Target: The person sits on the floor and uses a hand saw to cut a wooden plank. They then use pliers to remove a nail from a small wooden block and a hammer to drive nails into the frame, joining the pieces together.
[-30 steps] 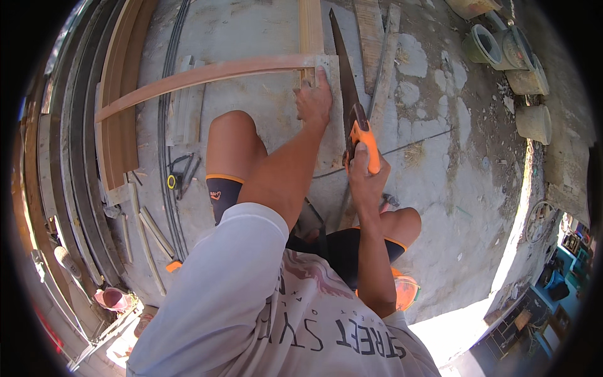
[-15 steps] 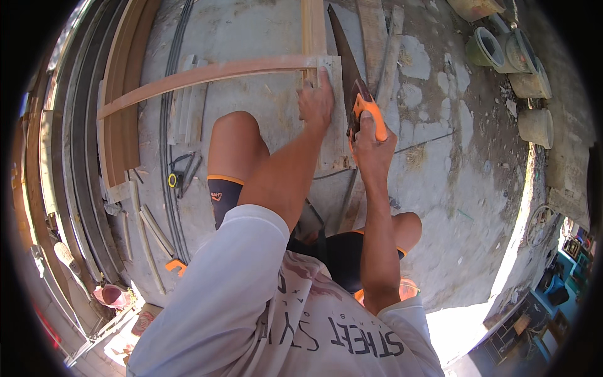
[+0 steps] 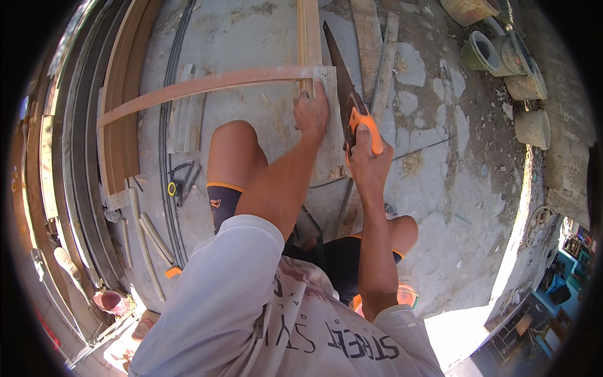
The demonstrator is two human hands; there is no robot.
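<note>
My right hand (image 3: 370, 158) is closed round the orange handle of a handsaw (image 3: 342, 75). The dark blade points away from me, alongside the right edge of a pale, flat board (image 3: 329, 144). At that board's far end, my left hand (image 3: 311, 114) presses down with the index finger stretched forward and the other fingers curled at the wood. A long reddish wooden strip (image 3: 207, 83) runs left from this end, across to stacked brown planks (image 3: 125, 94). Beyond the hand, a lighter timber (image 3: 308, 31) extends away. Whether the blade touches the board is unclear.
A tape measure (image 3: 173, 188) lies on the concrete floor left of my knee, near dark rods (image 3: 168, 125) and thin wood offcuts (image 3: 157, 237). More planks (image 3: 364, 38) lie beyond the saw. Several buckets (image 3: 480, 50) stand at the far right; a pink pot (image 3: 112, 301) is at lower left.
The view has shifted a little, so the wood and my hands appear slightly lower. The saw seems drawn a little toward me; both hands keep their hold.
</note>
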